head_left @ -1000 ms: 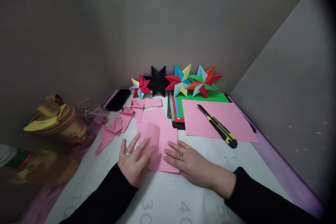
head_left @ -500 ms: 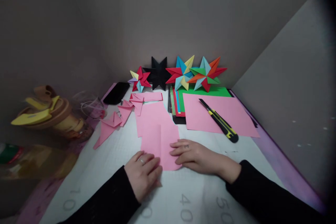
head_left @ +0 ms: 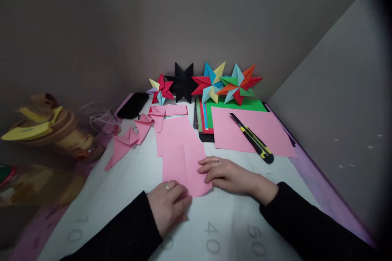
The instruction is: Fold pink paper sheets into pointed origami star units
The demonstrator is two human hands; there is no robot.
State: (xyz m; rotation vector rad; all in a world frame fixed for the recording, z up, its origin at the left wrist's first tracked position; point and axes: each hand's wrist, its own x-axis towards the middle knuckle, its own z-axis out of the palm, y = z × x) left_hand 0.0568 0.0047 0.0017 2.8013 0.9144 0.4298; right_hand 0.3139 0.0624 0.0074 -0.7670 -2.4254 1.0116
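Observation:
A pink sheet of paper [head_left: 185, 165] with a faint lengthwise crease lies in front of me, its lower right edge slightly curved. At its lower left corner, my left hand [head_left: 171, 204] holds it with curled fingers; the thumb points toward the paper's near edge. The fingers of my right hand [head_left: 226, 174] rest over the right edge and hold the sheet there, with that thumb hidden. Beneath its far end lies another pink sheet [head_left: 176, 128]. Folded pink paper pieces [head_left: 124, 147] form a row on the left, some with metal clips.
Behind the sheets, several folded paper stars [head_left: 211, 83] lean against the wall. A yellow-black utility knife [head_left: 252, 138] lies on a large pink sheet [head_left: 223, 130] at right. A black phone [head_left: 133, 105] and a brown container [head_left: 61, 130] are at left. A white gridded mat [head_left: 134, 179] covers the table.
The view has shifted slightly. The pink sheet has turned a little and its lower right edge curves more. Both hands stay on it, the left slightly farther right.

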